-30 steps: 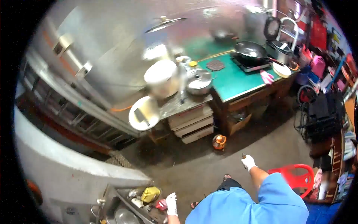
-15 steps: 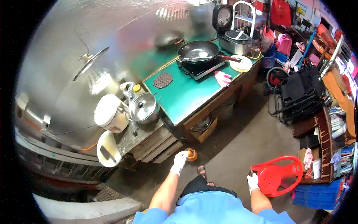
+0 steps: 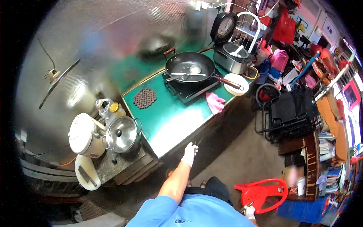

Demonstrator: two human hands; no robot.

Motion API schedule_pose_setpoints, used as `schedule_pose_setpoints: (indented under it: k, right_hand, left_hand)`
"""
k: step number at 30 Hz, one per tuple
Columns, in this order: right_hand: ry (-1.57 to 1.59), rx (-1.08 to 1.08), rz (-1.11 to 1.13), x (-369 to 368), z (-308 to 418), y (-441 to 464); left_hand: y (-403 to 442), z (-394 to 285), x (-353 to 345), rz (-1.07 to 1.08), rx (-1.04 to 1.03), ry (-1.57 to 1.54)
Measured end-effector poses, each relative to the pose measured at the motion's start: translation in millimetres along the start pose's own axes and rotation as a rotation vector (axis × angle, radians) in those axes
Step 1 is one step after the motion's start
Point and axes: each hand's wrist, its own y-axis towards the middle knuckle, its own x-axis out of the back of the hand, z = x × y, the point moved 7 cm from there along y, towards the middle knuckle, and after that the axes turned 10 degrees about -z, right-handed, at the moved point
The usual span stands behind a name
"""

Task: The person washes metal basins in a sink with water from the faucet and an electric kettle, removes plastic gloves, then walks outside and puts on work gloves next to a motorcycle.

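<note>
My left hand (image 3: 190, 154), in a white glove, reaches forward near the front edge of the green-topped counter (image 3: 172, 128). Its fingers are stretched and apart, with nothing plainly held. My right hand (image 3: 249, 212), also gloved, is low at the right beside a red plastic chair (image 3: 257, 195). It is closed around a small dark object (image 3: 245, 206) whose kind I cannot make out. On the counter a black wok (image 3: 181, 64) sits on a portable stove (image 3: 189, 92), with a ladle (image 3: 195, 69) inside. A pink cloth or glove (image 3: 215, 103) lies at the front edge.
On the left stand a lidded steel pot (image 3: 121, 137), a white lidded cooker (image 3: 85, 136) and a white board with a knife (image 3: 88, 174). A rice cooker (image 3: 232, 60) and a white plate (image 3: 236, 84) are at the back. A folded black chair (image 3: 289, 109) and cluttered shelves stand right.
My left hand has moved up toward the counter edge, away from the orange object by my feet. My right hand is lower in view, still by the red chair. The view has shifted.
</note>
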Motion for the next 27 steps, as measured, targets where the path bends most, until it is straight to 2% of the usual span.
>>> schedule_pose_setpoints:
  k: [2,4,6,8,9,10,12,14,16,17,18,19,20,21,22,24,25,27]
  right_hand:
    - [-0.033,-0.065,0.001,0,11,3]
    - [-0.104,-0.064,-0.011,-5,20,23]
    - [-0.084,-0.034,-0.001,-15,41,47]
    - [-0.060,0.066,0.064,-27,81,62]
    - [-0.087,0.084,0.117,-37,102,76]
    - [-0.088,0.090,0.131,-45,126,87]
    - [0.041,0.110,0.207,-56,201,77]
    - [0.231,0.100,0.287,-88,231,129]
    - [-0.079,0.192,0.270,-104,296,143]
    - [-0.065,0.201,0.275,-121,311,165]
    - [-0.185,0.237,0.252,-123,351,153]
    - [-0.086,0.308,0.357,-147,357,186]
    - [-0.041,0.317,0.407,-156,383,181]
    - [-0.002,0.369,0.445,-160,415,165]
    - [0.051,0.374,0.518,-176,429,171]
    - [0.062,0.414,0.548,-195,455,169]
    - [0.059,0.408,0.551,-202,466,160]
    - [0.035,0.427,0.569,-214,486,137]
  left_hand:
    - [19,3,-12,-0.008,0.031,-0.022]
    - [33,11,-19,-0.095,0.098,-0.100]
    - [45,16,-27,-0.082,0.109,-0.121]
    - [49,16,-30,-0.166,0.044,-0.009]
    - [56,15,-34,-0.098,-0.058,0.073]
    - [48,8,-38,-0.193,-0.064,0.095]
    - [49,7,-41,-0.227,-0.029,0.072]
    - [58,15,-39,-0.311,0.013,0.030]
    - [61,21,-46,-0.274,0.099,-0.029]
    - [59,20,-49,-0.306,0.086,-0.001]
    - [59,22,-50,-0.338,0.077,0.028]
    - [62,24,-44,-0.342,0.050,0.123]
    - [67,28,-40,-0.345,0.026,0.216]
    - [50,17,-44,-0.455,-0.007,0.195]
    - [45,10,-51,-0.383,0.084,0.302]
    - [40,11,-66,-0.335,0.166,0.022]
    - [43,16,-66,-0.341,0.169,0.024]
    - [57,25,-68,-0.293,0.149,-0.220]
